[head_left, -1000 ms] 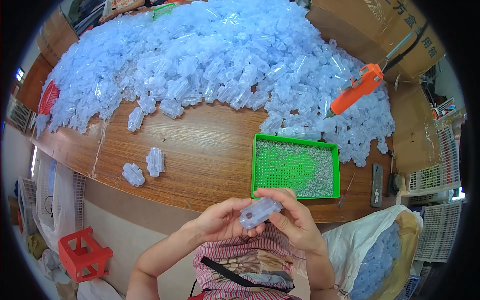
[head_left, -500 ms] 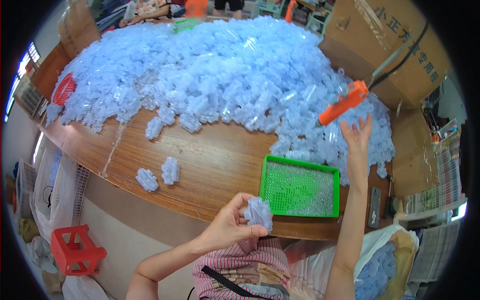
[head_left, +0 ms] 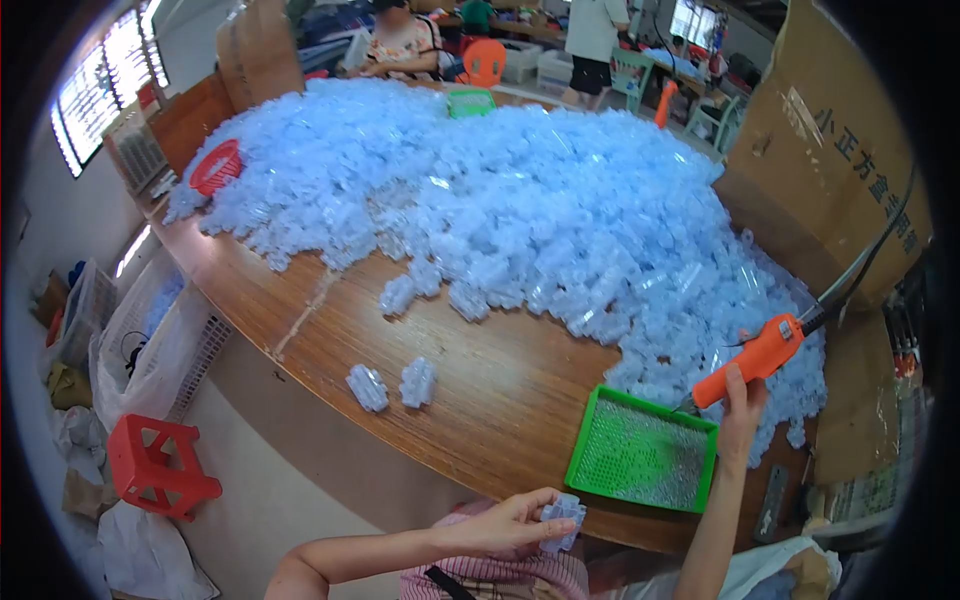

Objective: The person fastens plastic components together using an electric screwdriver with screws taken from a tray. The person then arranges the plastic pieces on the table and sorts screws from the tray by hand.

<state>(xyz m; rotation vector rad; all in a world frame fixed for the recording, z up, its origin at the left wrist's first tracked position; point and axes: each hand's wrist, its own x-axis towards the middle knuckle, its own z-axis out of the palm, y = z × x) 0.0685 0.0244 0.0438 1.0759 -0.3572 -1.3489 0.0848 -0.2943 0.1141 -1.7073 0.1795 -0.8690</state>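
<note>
Pinching a clear plastic piece (head_left: 563, 522) in our left hand (head_left: 527, 522); right hand (head_left: 742, 405) grips the orange electric screwdriver (head_left: 750, 360), bit at the green tray's (head_left: 573, 462) rim.

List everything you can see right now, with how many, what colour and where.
Electric screwdriver: one, orange, over near tray
Held plastic piece: one, clear, lower middle
Loose plastic pieces: two, clear, front of table
Plastic heap: uncountable, bluish clear, across table
Near tray: one, green, table's right
Far tray: one, green, behind heap
Basket: one, red, heap's left
Table: one, brown, centre
Stool: one, red, left floor
Cardboard: several panels, brown, both sides
Window: one, bright, upper left
Other people: several, mixed clothing, background
Left hand: one, bare, lower middle
Right hand: one, bare, on screwdriver
</note>
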